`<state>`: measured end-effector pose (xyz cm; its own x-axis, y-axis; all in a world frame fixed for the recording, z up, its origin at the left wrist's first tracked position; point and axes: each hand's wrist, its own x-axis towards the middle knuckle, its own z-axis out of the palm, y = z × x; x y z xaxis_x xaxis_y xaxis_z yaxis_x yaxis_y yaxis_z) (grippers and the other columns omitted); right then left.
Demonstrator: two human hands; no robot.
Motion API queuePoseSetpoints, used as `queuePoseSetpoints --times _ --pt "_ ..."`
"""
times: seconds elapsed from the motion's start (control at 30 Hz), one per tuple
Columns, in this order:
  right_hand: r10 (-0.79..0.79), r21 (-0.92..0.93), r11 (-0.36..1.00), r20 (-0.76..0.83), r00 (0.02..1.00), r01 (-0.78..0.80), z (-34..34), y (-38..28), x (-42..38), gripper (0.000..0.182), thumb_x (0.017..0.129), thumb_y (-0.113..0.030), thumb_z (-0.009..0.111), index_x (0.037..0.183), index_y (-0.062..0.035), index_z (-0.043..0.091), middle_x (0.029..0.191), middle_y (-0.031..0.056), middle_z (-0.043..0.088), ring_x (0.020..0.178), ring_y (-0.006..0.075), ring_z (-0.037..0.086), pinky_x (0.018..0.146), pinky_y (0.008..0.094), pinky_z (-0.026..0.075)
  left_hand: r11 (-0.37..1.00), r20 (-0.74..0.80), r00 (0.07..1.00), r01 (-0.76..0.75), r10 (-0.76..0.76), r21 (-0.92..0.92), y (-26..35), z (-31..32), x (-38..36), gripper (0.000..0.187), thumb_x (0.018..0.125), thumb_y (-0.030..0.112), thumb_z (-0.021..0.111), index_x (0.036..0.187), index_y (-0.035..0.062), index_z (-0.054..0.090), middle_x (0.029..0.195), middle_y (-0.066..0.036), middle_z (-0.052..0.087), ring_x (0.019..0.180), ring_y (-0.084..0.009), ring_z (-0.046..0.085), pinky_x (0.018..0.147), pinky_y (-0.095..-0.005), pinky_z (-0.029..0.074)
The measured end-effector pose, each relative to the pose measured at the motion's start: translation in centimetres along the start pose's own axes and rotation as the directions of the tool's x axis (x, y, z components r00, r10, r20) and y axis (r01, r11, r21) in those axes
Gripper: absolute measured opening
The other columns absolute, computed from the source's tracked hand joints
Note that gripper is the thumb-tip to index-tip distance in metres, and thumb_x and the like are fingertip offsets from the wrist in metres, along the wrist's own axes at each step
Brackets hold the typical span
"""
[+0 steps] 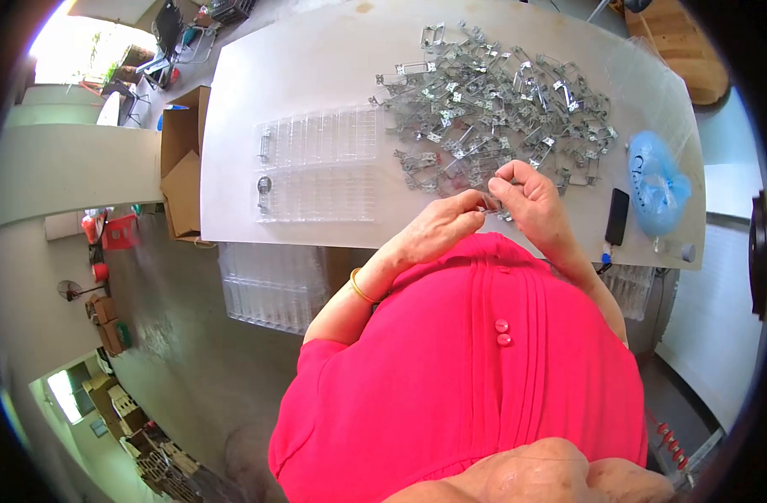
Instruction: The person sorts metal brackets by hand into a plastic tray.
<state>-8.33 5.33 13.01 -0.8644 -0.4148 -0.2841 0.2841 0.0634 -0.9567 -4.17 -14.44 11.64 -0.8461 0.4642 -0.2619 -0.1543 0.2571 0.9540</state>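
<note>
At the table's near edge, my left hand (442, 225) is closed, with thumb and fingers pinched on a small metal bracket (505, 215), partly covered by the fingers. My right hand (532, 205) meets it from the other side, its fingers also pinched at the same small part. A wide pile of silvery metal brackets (501, 109) with wire loops spreads just beyond both hands. Left of the pile lies a clear plastic tray (316, 193) divided into narrow slots. A couple of metal pieces (264, 194) sit along the tray's left side.
The white table (274, 75) also holds a blue plastic bag (655, 184), a black phone (617, 216) and a small clear bottle (675, 249) at right. A cardboard box (182, 168) stands by the left edge. More clear trays (270, 285) are stacked below the near edge.
</note>
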Motion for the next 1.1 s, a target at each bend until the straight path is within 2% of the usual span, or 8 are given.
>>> queuePoseSetpoints --times 0.07,0.23,0.3,0.33,0.47,0.6,1.0,1.1 --pt "0.005 0.091 0.996 -0.01 1.0 -0.004 1.1 0.5 0.1 0.011 0.099 -0.013 0.059 0.094 -0.0034 0.058 0.076 -0.0013 0.061 0.072 0.0043 0.054 0.065 0.0227 0.046 0.922 0.117 0.986 0.155 -0.12 -0.355 -0.6 -1.2 -0.6 0.033 0.095 0.022 0.051 0.117 -0.0011 0.058 0.086 -0.007 0.056 0.081 -0.0182 0.052 0.078 -0.035 0.045" --pt "0.002 0.034 0.999 -0.147 0.989 0.003 1.4 2.2 0.2 0.013 0.1 -0.018 0.059 0.093 -0.0064 0.06 0.072 -0.0046 0.056 0.064 0.0019 0.048 0.055 0.0197 0.038 0.989 0.172 0.976 -0.124 0.136 -0.075 -0.6 -1.3 -1.2 0.033 0.095 0.023 0.045 0.113 -0.0005 0.061 0.077 -0.001 0.051 0.068 -0.0057 0.043 0.061 -0.0219 0.033" --pt "0.003 0.134 0.991 -0.203 0.979 0.025 1.0 1.5 -0.3 0.014 0.1 -0.019 0.059 0.092 -0.0075 0.06 0.071 -0.0054 0.054 0.061 0.0012 0.045 0.052 0.0187 0.035 0.964 0.159 0.987 0.049 -0.007 -0.261 0.4 -1.6 -0.9 0.034 0.096 0.023 0.043 0.113 -0.0002 0.062 0.076 -0.002 0.051 0.065 -0.0068 0.042 0.059 -0.0226 0.033" --pt "0.013 0.233 0.972 -0.24 0.971 0.044 0.9 1.2 -0.3 0.015 0.1 -0.021 0.059 0.092 -0.0087 0.06 0.07 -0.0061 0.053 0.058 0.0005 0.043 0.049 0.0178 0.032 0.871 0.162 0.974 0.217 -0.16 -0.441 0.8 -1.8 -0.8 0.035 0.096 0.023 0.041 0.113 0.0 0.062 0.075 -0.003 0.051 0.062 -0.0079 0.041 0.057 -0.0233 0.032" --pt "-0.023 0.117 0.992 -0.207 0.978 0.048 1.0 -0.4 -1.3 0.016 0.103 -0.023 0.055 0.094 -0.0098 0.059 0.07 -0.0058 0.053 0.057 0.0005 0.044 0.048 0.0174 0.034 0.407 0.271 0.961 0.231 0.044 -0.884 -2.1 -2.4 1.2 0.041 0.101 0.026 0.033 0.114 -0.0016 0.06 0.071 -0.007 0.052 0.049 -0.0101 0.035 0.047 -0.0233 0.031" --pt "-0.023 -0.041 0.999 -0.081 0.996 0.02 0.2 -0.4 -1.8 0.014 0.104 -0.02 0.054 0.098 -0.0077 0.059 0.073 -0.004 0.056 0.061 0.0016 0.047 0.052 0.0189 0.037 0.292 0.228 0.97 0.194 0.084 -0.937 -2.9 -1.0 2.2 0.042 0.101 0.028 0.033 0.116 -0.0021 0.058 0.073 -0.009 0.054 0.049 -0.0105 0.036 0.046 -0.0236 0.032" --pt "0.049 -0.135 0.99 0.048 0.998 -0.042 -4.3 -0.1 -1.4 0.011 0.1 -0.014 0.057 0.094 -0.0044 0.058 0.073 -0.0062 0.052 0.062 0.0005 0.043 0.053 0.02 0.035 0.435 -0.032 0.999 -0.044 0.034 -0.899 -2.5 3.3 4.1 0.036 0.1 0.025 0.037 0.111 0.0001 0.06 0.075 -0.005 0.054 0.056 -0.0087 0.037 0.05 -0.0236 0.031" --pt "0.057 -0.145 0.988 0.053 0.997 -0.049 -4.3 -0.1 -1.5 0.012 0.1 -0.013 0.057 0.093 -0.004 0.058 0.073 -0.0063 0.052 0.062 0.0004 0.042 0.053 0.0202 0.034 0.74 -0.134 0.988 -0.032 -0.079 -0.672 -1.3 3.5 3.1 0.042 0.098 0.031 0.036 0.115 0.0012 0.06 0.078 -0.004 0.053 0.059 -0.008 0.037 0.054 -0.0224 0.031"
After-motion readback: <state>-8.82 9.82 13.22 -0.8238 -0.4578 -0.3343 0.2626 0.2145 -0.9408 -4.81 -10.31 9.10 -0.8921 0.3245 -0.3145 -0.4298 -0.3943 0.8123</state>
